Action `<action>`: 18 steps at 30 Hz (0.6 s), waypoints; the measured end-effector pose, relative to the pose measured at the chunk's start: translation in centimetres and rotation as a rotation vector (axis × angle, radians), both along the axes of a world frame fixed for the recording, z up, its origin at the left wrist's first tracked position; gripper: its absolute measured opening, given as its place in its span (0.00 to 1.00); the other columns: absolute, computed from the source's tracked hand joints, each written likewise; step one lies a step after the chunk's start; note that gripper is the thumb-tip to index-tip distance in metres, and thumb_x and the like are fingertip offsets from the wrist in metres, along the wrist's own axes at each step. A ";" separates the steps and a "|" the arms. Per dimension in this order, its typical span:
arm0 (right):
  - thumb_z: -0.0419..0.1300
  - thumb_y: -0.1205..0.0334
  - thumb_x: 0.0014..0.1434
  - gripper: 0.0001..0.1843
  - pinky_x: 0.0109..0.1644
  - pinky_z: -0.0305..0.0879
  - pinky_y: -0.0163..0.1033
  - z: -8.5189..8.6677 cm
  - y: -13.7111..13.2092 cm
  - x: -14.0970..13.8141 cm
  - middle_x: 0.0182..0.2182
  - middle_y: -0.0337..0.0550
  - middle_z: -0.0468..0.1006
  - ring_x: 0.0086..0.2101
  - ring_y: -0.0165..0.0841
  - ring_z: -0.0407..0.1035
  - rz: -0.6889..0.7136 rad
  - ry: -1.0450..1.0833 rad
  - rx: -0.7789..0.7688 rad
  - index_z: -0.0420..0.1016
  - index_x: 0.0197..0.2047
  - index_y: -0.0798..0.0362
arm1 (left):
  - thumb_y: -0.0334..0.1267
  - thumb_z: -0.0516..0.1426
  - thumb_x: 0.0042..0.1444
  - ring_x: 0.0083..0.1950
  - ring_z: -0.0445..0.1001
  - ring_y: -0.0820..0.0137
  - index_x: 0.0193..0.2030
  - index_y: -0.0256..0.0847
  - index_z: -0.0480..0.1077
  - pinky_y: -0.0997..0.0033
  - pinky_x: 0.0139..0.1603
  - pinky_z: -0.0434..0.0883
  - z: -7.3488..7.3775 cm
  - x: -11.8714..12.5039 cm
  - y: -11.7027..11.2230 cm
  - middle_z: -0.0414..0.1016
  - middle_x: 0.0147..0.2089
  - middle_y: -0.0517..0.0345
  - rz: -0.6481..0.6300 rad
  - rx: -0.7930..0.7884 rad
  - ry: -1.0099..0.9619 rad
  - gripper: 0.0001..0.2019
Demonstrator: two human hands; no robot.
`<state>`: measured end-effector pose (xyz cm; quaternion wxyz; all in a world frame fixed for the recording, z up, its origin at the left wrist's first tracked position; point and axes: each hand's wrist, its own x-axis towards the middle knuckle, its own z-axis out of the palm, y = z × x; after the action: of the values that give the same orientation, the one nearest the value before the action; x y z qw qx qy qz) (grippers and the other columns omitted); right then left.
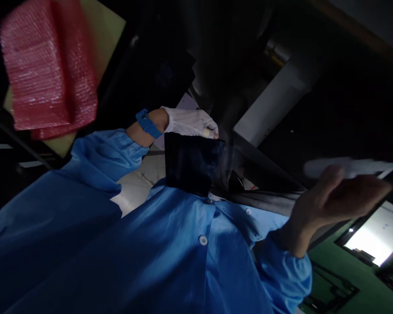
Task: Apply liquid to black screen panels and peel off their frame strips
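My left hand [190, 123] wears a white glove, with a blue strap [146, 123] round the wrist. Its fingers are closed on the top edge of a dark flat panel [190, 163], held upright close to my blue coat [170, 257]. My right hand [334, 200] is bare and blurred by motion. It is closed round a long white rod-like thing [353, 168] that points to the right. The two hands are well apart.
Pink bubble wrap [49, 65] lies on a yellow sheet [108, 26] at the upper left. A white beam [275, 100] runs through the dark middle. At the lower right there is a green surface [334, 270] and a bright lit panel [373, 235].
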<state>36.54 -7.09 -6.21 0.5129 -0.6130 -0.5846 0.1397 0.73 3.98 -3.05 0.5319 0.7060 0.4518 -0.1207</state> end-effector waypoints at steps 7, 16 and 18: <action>0.67 0.39 0.78 0.20 0.34 0.74 0.39 1.0 -10.1 -8.5 0.36 0.42 0.86 0.30 0.37 0.80 0.096 0.010 -0.301 0.75 0.53 0.48 | 0.40 0.59 0.79 0.47 0.75 0.74 0.61 0.28 0.84 0.70 0.59 0.70 0.5 0.3 -0.4 0.87 0.51 0.53 0.044 -0.017 0.030 0.17; 0.65 0.36 0.78 0.23 0.30 0.69 0.36 1.2 -10.2 -11.7 0.30 0.38 0.84 0.24 0.34 0.76 0.002 -0.171 -0.296 0.78 0.46 0.49 | 0.33 0.57 0.79 0.53 0.77 0.77 0.61 0.28 0.82 0.80 0.59 0.68 0.3 0.1 -0.5 0.88 0.58 0.57 0.055 -0.022 -0.072 0.15; 0.65 0.35 0.77 0.24 0.30 0.69 0.37 0.9 -10.3 -11.7 0.29 0.39 0.84 0.25 0.36 0.77 -0.007 -0.205 -0.304 0.78 0.44 0.48 | 0.36 0.55 0.81 0.54 0.78 0.76 0.62 0.30 0.83 0.79 0.61 0.70 -0.2 -0.4 -0.5 0.88 0.59 0.56 0.039 0.007 -0.072 0.17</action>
<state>24.86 -17.37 -5.36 0.3526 -0.6963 -0.6040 0.1615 0.31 3.45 -3.22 0.5476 0.7028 0.4464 -0.0835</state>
